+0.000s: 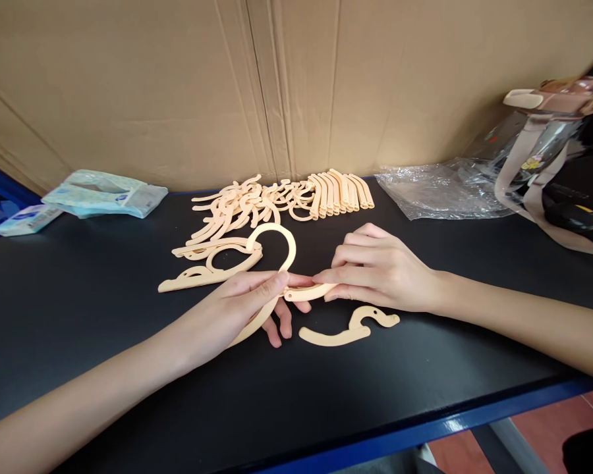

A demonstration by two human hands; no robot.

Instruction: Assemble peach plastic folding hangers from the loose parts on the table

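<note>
My left hand (254, 293) grips a cream plastic folding hanger (292, 253) near the base of its hook, thumb on top. One curved arm of the hanger runs down behind my left palm. My right hand (380, 266) pinches the other hanger arm (309, 292) at its outer end, and that arm's inner end meets the hook by my left fingertips. Just in front of my right hand a loose curved piece (336, 337) with a small hooked end lies on the table. Beyond my left wrist lie folded hangers (197, 282).
Against the cardboard wall (178, 85) sit a jumble of loose hanger pieces (242, 201) and a row of curved arms (340, 193). Tissue packs (103, 193) lie at the left. Clear plastic wrap (439, 191) and a strapped bottle (538, 131) are at the right of the black table (449, 375).
</note>
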